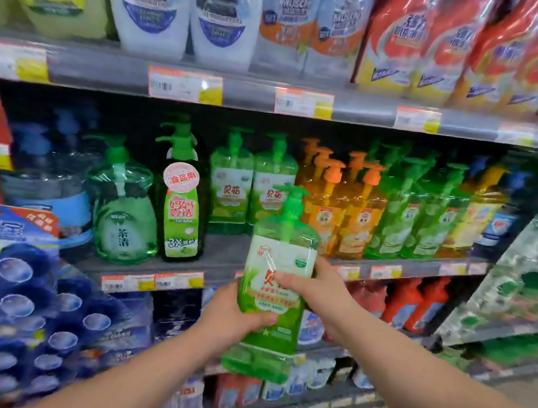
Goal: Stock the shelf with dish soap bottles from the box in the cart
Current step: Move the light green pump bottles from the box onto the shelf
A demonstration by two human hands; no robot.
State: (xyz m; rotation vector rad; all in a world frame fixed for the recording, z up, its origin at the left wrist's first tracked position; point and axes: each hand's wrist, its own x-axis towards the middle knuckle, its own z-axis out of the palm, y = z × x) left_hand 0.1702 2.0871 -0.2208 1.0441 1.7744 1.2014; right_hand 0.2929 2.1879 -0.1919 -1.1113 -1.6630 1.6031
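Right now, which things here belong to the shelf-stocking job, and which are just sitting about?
Job: green soap bottle, in left hand and right hand; matching bottles; middle shelf.
Just there: orange bottles, blue packs, red pouches.

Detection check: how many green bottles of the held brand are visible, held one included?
3. One bottle in the left hand and right hand; two bottles side by side on the middle shelf. More may hide behind.

The dish soap bottle you hold hides the fingers of your left hand and the lower part of an orange bottle behind it. The price tags on the shelf edge are too blurred to read. The frame's upper edge cuts off the white bottles, and the blue packs at lower left are smeared.
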